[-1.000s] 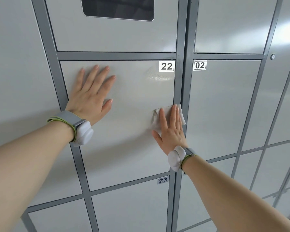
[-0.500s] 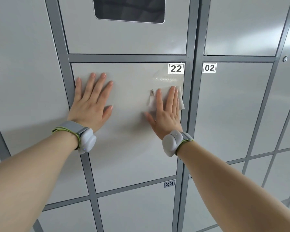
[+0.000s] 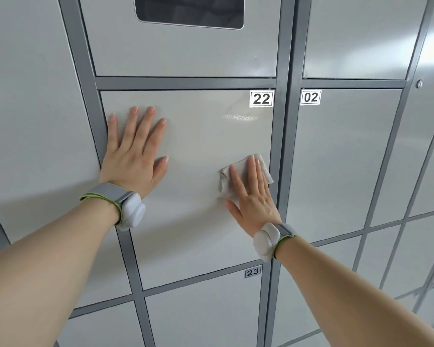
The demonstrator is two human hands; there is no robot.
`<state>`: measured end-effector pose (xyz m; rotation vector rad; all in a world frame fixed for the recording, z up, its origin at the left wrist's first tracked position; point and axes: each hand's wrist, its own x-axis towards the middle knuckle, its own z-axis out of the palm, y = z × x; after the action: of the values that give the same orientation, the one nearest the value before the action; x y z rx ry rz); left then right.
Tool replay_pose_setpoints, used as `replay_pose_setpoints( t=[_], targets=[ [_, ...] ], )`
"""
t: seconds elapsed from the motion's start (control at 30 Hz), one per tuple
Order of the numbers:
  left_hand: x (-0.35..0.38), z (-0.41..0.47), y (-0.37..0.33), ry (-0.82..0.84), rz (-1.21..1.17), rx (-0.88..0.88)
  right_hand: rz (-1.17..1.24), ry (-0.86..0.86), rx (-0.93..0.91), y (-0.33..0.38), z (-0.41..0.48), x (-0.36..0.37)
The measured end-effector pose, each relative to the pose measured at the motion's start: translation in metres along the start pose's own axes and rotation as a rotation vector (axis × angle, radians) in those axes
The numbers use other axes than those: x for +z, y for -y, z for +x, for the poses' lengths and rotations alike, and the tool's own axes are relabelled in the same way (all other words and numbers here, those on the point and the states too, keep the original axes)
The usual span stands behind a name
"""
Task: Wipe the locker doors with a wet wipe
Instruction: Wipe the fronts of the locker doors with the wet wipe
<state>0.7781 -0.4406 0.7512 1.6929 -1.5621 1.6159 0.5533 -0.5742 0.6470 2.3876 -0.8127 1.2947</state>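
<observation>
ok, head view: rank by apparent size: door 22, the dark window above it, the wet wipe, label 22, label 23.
1. door 22
2. dark window, even though cropped by the frame top
3. wet wipe, partly hidden under the right hand
4. label 22
5. label 23, smaller here; lens angle may contribute

The left hand is lying flat, fingers spread, on the left part of door 22. The right hand is pressing a crumpled wipe against the same door near its right edge, fingers straight. A shiny streak is showing below label 22. Both wrists are wearing bands. Door 02 is standing to the right, door 23 below.
</observation>
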Motion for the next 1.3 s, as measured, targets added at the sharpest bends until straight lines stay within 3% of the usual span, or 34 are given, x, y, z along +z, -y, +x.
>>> replay_pose_setpoints(
  t=[0.63, 0.87, 1.3],
  targets=[
    [0.004, -0.001, 0.000, -0.061, -0.007, -0.004, 0.210, -0.177, 0.245, 0.016, 0.094, -0.042],
    [0.006, -0.001, 0.001, -0.107, -0.011, 0.015, 0.140, -0.230, 0.272, 0.027, 0.115, -0.046],
    [0.002, -0.001, 0.001, -0.046, -0.089, 0.034, 0.080, 0.006, 0.160, 0.059, 0.049, -0.011]
  ],
)
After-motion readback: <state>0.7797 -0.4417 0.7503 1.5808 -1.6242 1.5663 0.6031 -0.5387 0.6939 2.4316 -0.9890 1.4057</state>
